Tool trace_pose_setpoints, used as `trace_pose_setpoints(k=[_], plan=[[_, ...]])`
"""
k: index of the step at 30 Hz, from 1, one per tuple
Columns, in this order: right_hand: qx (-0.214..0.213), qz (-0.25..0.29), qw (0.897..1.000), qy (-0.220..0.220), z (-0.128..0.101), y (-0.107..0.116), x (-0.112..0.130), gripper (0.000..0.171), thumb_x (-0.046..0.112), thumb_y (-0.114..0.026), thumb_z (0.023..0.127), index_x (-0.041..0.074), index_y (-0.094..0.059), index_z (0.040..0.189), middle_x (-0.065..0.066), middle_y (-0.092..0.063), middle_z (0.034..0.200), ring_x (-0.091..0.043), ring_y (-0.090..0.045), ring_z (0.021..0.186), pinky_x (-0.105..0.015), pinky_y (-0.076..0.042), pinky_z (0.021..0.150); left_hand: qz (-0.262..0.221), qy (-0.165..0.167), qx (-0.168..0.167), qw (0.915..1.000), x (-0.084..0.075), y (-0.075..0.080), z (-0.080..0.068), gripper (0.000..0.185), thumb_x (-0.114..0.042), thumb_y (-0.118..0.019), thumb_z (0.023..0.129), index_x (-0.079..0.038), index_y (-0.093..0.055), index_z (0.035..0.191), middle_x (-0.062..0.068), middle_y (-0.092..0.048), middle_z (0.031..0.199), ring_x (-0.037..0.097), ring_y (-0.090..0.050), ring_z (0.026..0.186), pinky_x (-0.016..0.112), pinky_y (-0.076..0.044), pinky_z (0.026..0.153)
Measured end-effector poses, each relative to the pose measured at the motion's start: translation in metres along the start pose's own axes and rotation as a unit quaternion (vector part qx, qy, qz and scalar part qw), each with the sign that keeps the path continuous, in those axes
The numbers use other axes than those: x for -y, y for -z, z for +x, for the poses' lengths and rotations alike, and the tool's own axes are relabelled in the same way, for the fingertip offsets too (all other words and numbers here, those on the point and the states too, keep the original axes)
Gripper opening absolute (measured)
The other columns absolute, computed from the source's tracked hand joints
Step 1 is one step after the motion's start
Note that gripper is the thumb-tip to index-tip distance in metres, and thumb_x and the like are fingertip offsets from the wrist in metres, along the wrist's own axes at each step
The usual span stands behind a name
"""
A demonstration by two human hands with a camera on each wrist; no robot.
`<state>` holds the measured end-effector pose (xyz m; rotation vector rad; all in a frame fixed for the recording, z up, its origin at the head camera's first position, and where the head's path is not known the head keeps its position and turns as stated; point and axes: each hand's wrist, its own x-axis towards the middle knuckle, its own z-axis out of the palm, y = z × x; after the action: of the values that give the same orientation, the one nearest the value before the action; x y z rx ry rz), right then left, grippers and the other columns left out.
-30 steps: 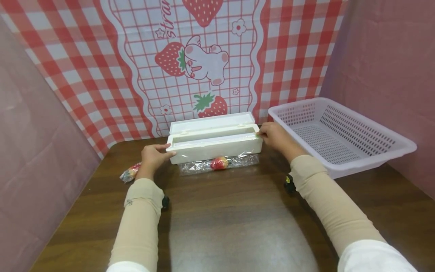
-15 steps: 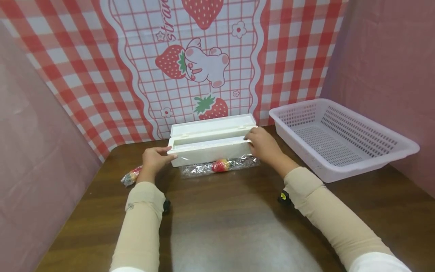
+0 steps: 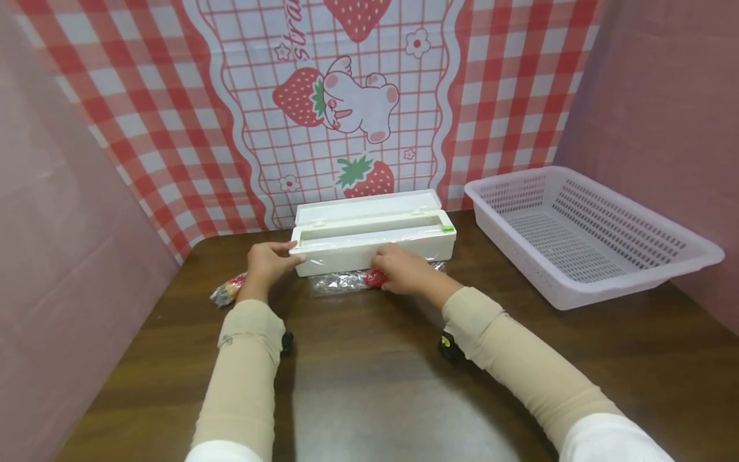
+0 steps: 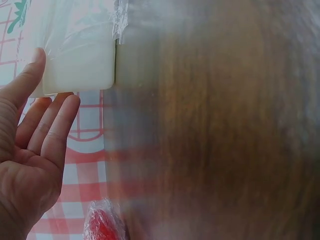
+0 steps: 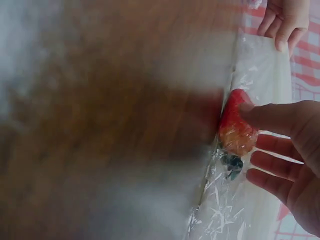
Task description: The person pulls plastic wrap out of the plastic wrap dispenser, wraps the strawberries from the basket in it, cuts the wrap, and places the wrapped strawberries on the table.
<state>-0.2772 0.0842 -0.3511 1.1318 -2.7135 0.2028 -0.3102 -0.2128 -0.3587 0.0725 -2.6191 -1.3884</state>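
Observation:
A white cling-film dispenser box (image 3: 369,242) with its lid open lies at the table's far side. A sheet of film (image 3: 337,282) spreads out in front of it, with a red strawberry (image 3: 373,278) on it. My left hand (image 3: 267,261) rests against the box's left end (image 4: 75,65), fingers straight (image 4: 47,130). My right hand (image 3: 402,269) is low in front of the box, over the strawberry. In the right wrist view its thumb (image 5: 272,116) touches the strawberry (image 5: 234,129) while the fingers stay spread beside it on the film (image 5: 220,200).
A second film-wrapped strawberry (image 3: 228,290) lies left of my left hand, also seen as a wrapped strawberry (image 4: 101,225) in the left wrist view. A white perforated basket (image 3: 606,266) stands at the right. Checked strawberry cloth (image 3: 358,109) hangs behind; pink walls flank the brown table (image 3: 375,398).
My right hand left the box's right end, slid left along its front and came down onto the strawberry on the film. The left hand stayed at the box's left end.

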Motion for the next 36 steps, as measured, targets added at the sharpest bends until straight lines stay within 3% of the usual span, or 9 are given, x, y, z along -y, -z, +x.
trace_pose_setpoints(k=[8, 18, 28, 36], plan=[[0.027, 0.014, 0.999, 0.013, 0.003, -0.003, -0.004, 0.030, 0.003, -0.081, 0.072, 0.006, -0.069, 0.099, -0.008, -0.065, 0.095, -0.025, -0.061, 0.089, -0.039, -0.052, 0.083, 0.005, -0.011, 0.010, 0.9999, -0.001, 0.002, -0.002, 0.048, -0.025, -0.085, 0.076, -0.004, -0.070, 0.117, 0.017, -0.064, 0.123, 0.024, -0.057, 0.110, 0.038, -0.050, 0.094], [0.038, 0.015, 0.998, 0.047, -0.004, 0.002, 0.000, 0.025, 0.006, -0.081, 0.070, 0.005, -0.070, 0.093, -0.005, -0.062, 0.085, -0.020, -0.058, 0.077, -0.034, -0.051, 0.073, 0.040, -0.021, 0.051, 0.9977, -0.001, 0.009, -0.002, 0.058, -0.028, -0.086, 0.074, -0.007, -0.067, 0.124, 0.016, -0.060, 0.130, 0.027, -0.051, 0.124, 0.039, -0.039, 0.107], [0.071, 0.064, 0.992, 0.087, -0.016, 0.007, 0.005, 0.026, 0.006, -0.080, 0.071, 0.005, -0.070, 0.095, -0.002, -0.064, 0.083, -0.016, -0.059, 0.077, -0.029, -0.051, 0.072, 0.071, -0.050, 0.083, 0.9927, 0.002, 0.013, 0.002, 0.065, -0.020, -0.089, 0.069, -0.010, -0.064, 0.129, 0.015, -0.059, 0.132, 0.027, -0.049, 0.127, 0.038, -0.034, 0.110], [0.093, 0.064, 0.990, 0.091, -0.022, 0.012, 0.013, 0.025, 0.005, -0.079, 0.071, 0.006, -0.074, 0.096, 0.000, -0.063, 0.078, -0.015, -0.056, 0.071, -0.030, -0.050, 0.067, 0.080, -0.079, 0.075, 0.9908, 0.004, 0.014, 0.002, 0.064, -0.004, -0.086, 0.068, -0.006, -0.063, 0.128, 0.018, -0.062, 0.126, 0.024, -0.052, 0.115, 0.039, -0.040, 0.106]])
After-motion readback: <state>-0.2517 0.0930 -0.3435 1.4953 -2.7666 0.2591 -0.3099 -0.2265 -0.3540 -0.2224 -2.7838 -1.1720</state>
